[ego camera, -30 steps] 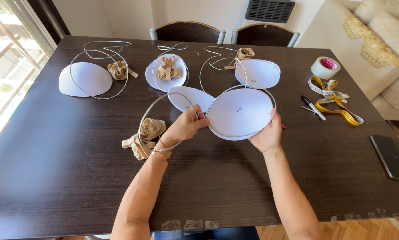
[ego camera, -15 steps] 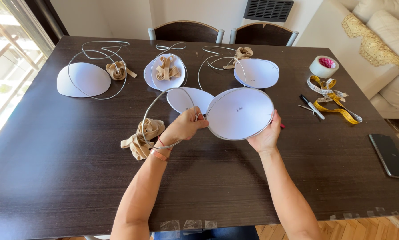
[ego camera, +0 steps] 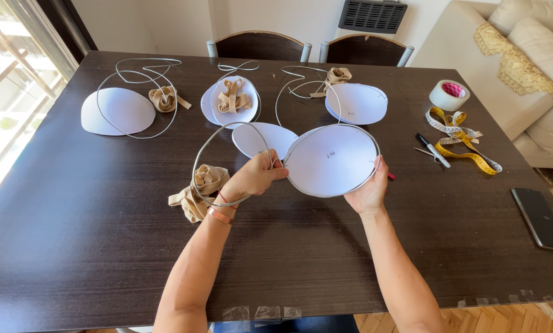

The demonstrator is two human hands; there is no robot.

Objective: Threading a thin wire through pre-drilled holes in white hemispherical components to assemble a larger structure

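A white foam cup [ego camera: 332, 160] is held up over the dark wooden table [ego camera: 73, 246], with a thin metal wire [ego camera: 202, 154] bent around its rim. My left hand [ego camera: 252, 179] pinches the wire at the cup's left edge. My right hand [ego camera: 369, 191] grips the cup's lower right rim. The wire's free end loops out to the left over a roll of beige elastic band [ego camera: 202, 188]. A second white cup [ego camera: 258, 139] lies flat just behind my left hand.
Three more white cups [ego camera: 116, 111] [ego camera: 224, 108] [ego camera: 357, 102] with wires and beige bands lie across the far half. At right are a tape roll [ego camera: 449, 94], a yellow measuring tape [ego camera: 467, 145], pens [ego camera: 433, 150] and a dark phone [ego camera: 541, 219]. Two chairs [ego camera: 258, 44] stand beyond.
Both hands hold the cup and wire in nearly the same place; the view has shifted slightly.
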